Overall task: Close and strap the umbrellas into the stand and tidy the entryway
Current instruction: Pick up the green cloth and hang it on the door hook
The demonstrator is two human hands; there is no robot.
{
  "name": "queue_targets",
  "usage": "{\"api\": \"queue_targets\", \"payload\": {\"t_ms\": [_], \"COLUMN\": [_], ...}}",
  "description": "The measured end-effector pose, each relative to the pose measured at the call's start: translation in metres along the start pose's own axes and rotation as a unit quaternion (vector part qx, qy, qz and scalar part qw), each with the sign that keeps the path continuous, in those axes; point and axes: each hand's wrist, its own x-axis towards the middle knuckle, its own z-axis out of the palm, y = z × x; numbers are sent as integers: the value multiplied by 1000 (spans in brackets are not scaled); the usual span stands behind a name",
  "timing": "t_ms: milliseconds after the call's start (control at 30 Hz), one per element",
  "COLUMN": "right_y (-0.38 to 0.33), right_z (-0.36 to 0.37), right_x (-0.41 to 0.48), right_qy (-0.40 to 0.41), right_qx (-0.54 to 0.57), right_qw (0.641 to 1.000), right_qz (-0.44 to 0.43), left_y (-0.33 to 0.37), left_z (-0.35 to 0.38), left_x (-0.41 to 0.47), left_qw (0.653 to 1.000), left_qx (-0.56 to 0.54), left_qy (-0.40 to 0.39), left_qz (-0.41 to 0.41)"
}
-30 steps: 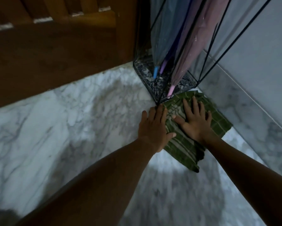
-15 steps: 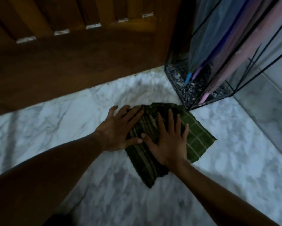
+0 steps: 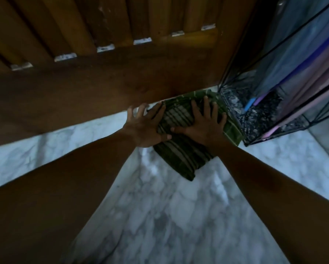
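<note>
A folded green striped cloth (image 3: 180,159) lies on the white marble floor (image 3: 179,216), pushed up against the foot of the wooden door. My left hand (image 3: 146,126) presses flat on the cloth's left edge, fingers spread and partly on the floor. My right hand (image 3: 203,121) presses flat on the cloth's upper part, fingers straight. The black wire umbrella stand (image 3: 258,119) sits just right of the cloth, its corner touching it. Closed umbrellas (image 3: 302,73) in blue, purple and pink stand inside, tips down on its dark speckled base.
A brown wooden door (image 3: 102,82) with vertical slats fills the top and left of the view. A pale wall (image 3: 327,134) with a marble skirting runs along the far right. The marble floor stretches toward me between my forearms.
Both hands have slid the cloth over the floor away from me, from in front of the stand to its left side and up against the door.
</note>
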Motion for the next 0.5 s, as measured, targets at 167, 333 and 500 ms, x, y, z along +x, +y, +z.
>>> {"api": "queue_targets", "payload": {"t_ms": [167, 333, 500], "right_y": [-10, -9, -10], "right_z": [-9, 8, 37], "right_x": [13, -13, -62], "right_qy": [-31, 10, 40], "right_qx": [-12, -44, -51], "right_qw": [998, 987, 970], "right_qz": [-44, -156, -233], "left_y": [-10, -15, -9], "left_z": [-3, 22, 40], "left_x": [-11, -49, -95], "left_qw": [999, 998, 999], "left_qx": [-11, -51, -11], "left_qy": [-24, -28, 9], "left_qz": [-24, -23, 35]}}
